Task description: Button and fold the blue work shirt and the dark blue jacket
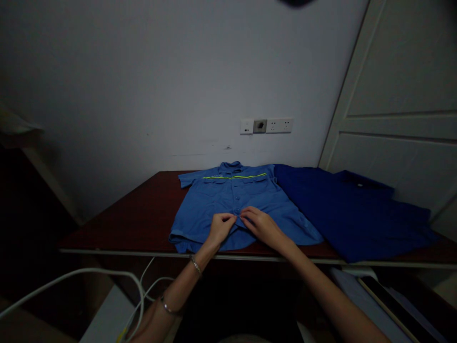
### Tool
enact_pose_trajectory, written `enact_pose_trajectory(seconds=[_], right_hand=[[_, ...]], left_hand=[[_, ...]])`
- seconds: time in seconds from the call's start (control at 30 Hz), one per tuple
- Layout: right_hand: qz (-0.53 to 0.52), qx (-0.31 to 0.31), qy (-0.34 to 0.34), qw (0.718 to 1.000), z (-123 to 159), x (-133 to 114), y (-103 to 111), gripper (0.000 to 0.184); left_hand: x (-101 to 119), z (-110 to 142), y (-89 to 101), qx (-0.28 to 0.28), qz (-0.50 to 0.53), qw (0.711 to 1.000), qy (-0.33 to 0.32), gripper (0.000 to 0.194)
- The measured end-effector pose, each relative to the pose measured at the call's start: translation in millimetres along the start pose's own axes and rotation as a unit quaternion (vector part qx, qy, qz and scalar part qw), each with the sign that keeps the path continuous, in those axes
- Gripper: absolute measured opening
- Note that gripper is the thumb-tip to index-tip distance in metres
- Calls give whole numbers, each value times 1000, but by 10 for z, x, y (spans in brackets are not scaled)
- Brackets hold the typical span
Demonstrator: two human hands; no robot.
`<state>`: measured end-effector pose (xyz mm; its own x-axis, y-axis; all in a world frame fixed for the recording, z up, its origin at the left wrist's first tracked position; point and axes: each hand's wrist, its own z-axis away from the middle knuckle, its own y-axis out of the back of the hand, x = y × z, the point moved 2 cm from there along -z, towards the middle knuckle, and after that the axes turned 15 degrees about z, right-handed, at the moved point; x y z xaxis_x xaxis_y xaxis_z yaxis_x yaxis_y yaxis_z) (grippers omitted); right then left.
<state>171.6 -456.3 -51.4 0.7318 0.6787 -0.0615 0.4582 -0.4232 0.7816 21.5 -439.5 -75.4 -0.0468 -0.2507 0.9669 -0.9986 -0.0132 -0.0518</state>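
A light blue short-sleeved shirt [200, 205] lies face up on the dark red table [143, 214], collar toward the wall. A yellow-green stripe crosses its chest above two pocket flaps. My left hand [221, 226] pinches the shirt's front placket low down, fingers closed on the cloth. Just right of it, my right hand [262, 226] also pinches the placket edge, the fingertips of both hands nearly meeting. Any button between the fingers is too small to make out. Below the hands the front edges of the shirt part slightly.
A darker blue garment [350, 214] lies to the right, its edge beside the shirt and overhanging the table's front. Wall sockets [279, 126] sit behind the table. A white cable [96, 270] loops at lower left. Pale items [371, 300] rest under the table's right side.
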Motion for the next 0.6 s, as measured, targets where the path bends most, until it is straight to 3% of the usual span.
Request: enact_pose_trajectory(seconds=[0.17,0.27,0.37,0.47,0.6], right_hand=[[133,-31,35,990,-9,-59,77,17],[139,-18,53,989,-8,-51,85,19],[110,2,71,991,-1,-28,82,20],[85,13,88,992,2,-9,81,21],[67,24,103,992,-4,19,74,21]], left_hand=[[4,10,-24,-14,-57,997,-41,17],[56,37,-11,-7,-109,990,-90,16],[146,76,25,14,-187,965,-182,20],[189,67,41,-63,-240,943,-221,19],[159,-43,66,-181,-224,938,-192,23]])
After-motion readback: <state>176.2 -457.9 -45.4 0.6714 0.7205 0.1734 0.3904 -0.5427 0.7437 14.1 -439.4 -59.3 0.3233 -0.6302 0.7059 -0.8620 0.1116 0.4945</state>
